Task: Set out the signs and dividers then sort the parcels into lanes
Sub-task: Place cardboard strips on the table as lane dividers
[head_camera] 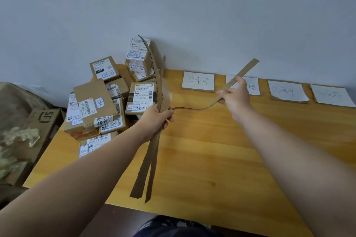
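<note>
My left hand (pixel 157 119) grips a bundle of long cardboard divider strips (pixel 151 161) above the yellow wooden table (pixel 212 159). My right hand (pixel 234 95) holds one more cardboard strip (pixel 243 72) by its middle, its far end pointing up toward the wall and its near end still curving back to the bundle. Several white signs with handwriting lie in a row along the table's back edge, the first sign (pixel 198 81) on the left and the last sign (pixel 332 95) on the right. A pile of labelled cardboard parcels (pixel 107 98) fills the table's back left corner.
A grey wall runs behind the table. Left of the table, lower down, stands a large brown box (pixel 41 121) with printed letters, and pale green packing material (pixel 17 140) lies beside it. Dark clothing shows at the bottom edge.
</note>
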Demonstrator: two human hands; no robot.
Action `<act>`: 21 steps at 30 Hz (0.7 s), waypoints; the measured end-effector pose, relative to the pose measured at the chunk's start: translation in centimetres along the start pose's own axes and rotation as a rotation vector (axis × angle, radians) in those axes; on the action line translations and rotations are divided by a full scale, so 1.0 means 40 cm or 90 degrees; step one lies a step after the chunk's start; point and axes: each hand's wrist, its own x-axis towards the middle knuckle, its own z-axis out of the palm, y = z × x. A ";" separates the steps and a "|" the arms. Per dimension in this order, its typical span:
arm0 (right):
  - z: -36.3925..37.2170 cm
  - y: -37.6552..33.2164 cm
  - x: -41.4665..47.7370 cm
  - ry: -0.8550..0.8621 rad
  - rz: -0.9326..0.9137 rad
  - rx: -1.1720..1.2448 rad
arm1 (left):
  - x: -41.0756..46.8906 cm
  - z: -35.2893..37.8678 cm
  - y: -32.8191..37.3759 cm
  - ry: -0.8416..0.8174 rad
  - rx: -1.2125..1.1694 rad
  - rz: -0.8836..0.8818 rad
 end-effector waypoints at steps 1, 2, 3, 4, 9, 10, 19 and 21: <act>0.003 -0.001 0.002 -0.016 0.008 -0.019 | 0.008 -0.008 -0.006 0.011 0.007 -0.003; 0.010 -0.002 0.002 -0.028 0.009 -0.034 | 0.018 -0.016 -0.013 0.020 0.015 -0.003; 0.024 -0.002 0.002 -0.039 0.005 -0.043 | 0.030 -0.025 -0.019 0.031 0.027 -0.004; 0.039 -0.003 0.002 -0.052 0.001 -0.047 | 0.041 -0.033 -0.024 0.048 0.041 -0.006; 0.131 0.018 0.027 -0.102 -0.019 -0.111 | 0.085 -0.095 -0.037 0.132 0.057 -0.007; 0.143 0.024 0.033 -0.115 -0.025 -0.156 | 0.091 -0.109 -0.038 0.146 0.054 -0.001; 0.200 0.077 0.044 -0.219 0.006 -0.360 | 0.130 -0.185 -0.052 0.121 0.059 0.050; 0.245 0.091 0.035 -0.225 0.020 -0.310 | 0.135 -0.182 -0.056 0.102 0.058 0.058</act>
